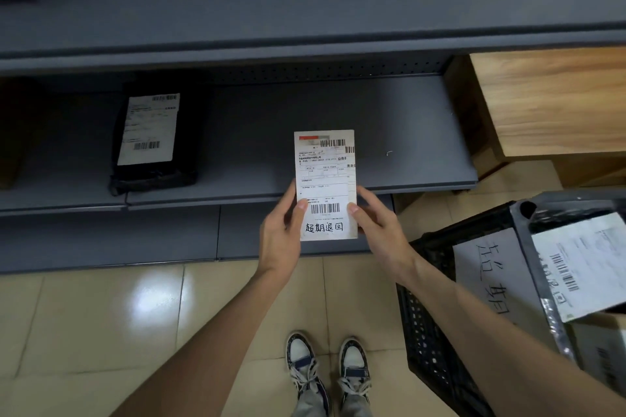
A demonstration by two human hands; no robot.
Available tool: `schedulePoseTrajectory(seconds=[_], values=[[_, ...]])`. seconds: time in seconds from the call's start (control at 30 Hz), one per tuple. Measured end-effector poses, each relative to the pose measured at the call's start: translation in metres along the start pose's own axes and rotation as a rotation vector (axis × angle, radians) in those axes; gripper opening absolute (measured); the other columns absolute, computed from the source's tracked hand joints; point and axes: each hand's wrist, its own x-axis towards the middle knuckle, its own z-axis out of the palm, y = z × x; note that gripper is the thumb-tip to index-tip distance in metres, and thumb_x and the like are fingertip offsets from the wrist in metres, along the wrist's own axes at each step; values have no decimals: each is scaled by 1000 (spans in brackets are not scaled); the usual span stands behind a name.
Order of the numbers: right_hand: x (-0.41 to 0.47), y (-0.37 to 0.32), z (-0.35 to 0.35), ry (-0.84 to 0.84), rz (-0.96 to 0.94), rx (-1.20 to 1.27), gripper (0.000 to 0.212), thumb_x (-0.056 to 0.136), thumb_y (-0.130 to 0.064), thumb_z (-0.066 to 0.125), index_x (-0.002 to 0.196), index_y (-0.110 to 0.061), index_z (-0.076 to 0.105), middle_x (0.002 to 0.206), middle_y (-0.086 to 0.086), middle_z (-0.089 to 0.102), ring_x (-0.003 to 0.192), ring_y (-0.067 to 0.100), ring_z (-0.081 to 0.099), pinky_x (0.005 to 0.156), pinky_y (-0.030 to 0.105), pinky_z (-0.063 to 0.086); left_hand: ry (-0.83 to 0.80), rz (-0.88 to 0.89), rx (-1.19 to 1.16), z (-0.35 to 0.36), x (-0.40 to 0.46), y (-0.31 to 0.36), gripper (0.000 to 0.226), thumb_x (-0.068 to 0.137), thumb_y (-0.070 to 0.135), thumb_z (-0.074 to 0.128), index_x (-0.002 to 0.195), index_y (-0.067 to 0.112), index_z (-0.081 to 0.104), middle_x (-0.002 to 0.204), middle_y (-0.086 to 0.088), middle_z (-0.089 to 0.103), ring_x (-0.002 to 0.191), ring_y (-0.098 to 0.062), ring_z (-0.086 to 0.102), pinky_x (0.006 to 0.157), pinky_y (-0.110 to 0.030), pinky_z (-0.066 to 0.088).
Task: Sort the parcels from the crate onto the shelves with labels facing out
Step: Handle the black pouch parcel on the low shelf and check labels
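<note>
A flat white parcel (324, 172) with a printed label, barcodes and handwritten characters faces up at me, held over the front edge of the lower grey shelf (389, 132). My left hand (279, 233) grips its lower left edge, thumb on the label. My right hand (376, 230) grips its lower right edge. A black bagged parcel (152, 135) lies on the same shelf at the left, its white label facing out. The black plastic crate (430, 325) stands at my right with a grey bagged parcel (576, 267) inside, label up.
An upper grey shelf (305, 10) runs across the top. A wooden box (555, 101) stands right of the shelving. A paper sheet with handwriting (487, 274) lies in the crate. Tiled floor (101, 325) and my shoes (328, 369) are below.
</note>
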Motion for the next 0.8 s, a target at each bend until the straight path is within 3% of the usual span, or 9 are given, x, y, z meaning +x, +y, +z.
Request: schedulePoseTrajectory(seconds=[0.17,0.47,0.7,0.8], values=[[-47,-40,-2,15,-34,27,36,101,-7,50,136,-16,51,117,4,70,104,14,68,85,21,54,1,28,-43,-9,-47,57,45,106,18,49,150,26,46,132,13,66,120,-2,62,93,-16,52],[-162,-102,-34,6,-83,-43,38,100,-15,53,138,-22,50,118,-5,71,111,14,66,89,31,55,-16,32,-105,1,-154,145,46,104,17,52,149,24,47,129,10,68,114,-9,67,84,-18,55],[-211,-178,-54,6,-236,-65,37,100,-12,52,136,-22,52,114,-9,72,109,8,66,91,22,52,-56,142,-108,2,-183,221,50,103,18,54,150,32,43,130,8,67,118,-14,65,86,-20,54],[-216,-215,-65,-13,-311,-76,36,100,-9,51,134,-20,53,113,-6,73,108,10,67,88,20,52,-56,213,-71,1,-181,251,50,103,25,55,149,42,42,135,6,62,122,-14,61,95,-24,51]])
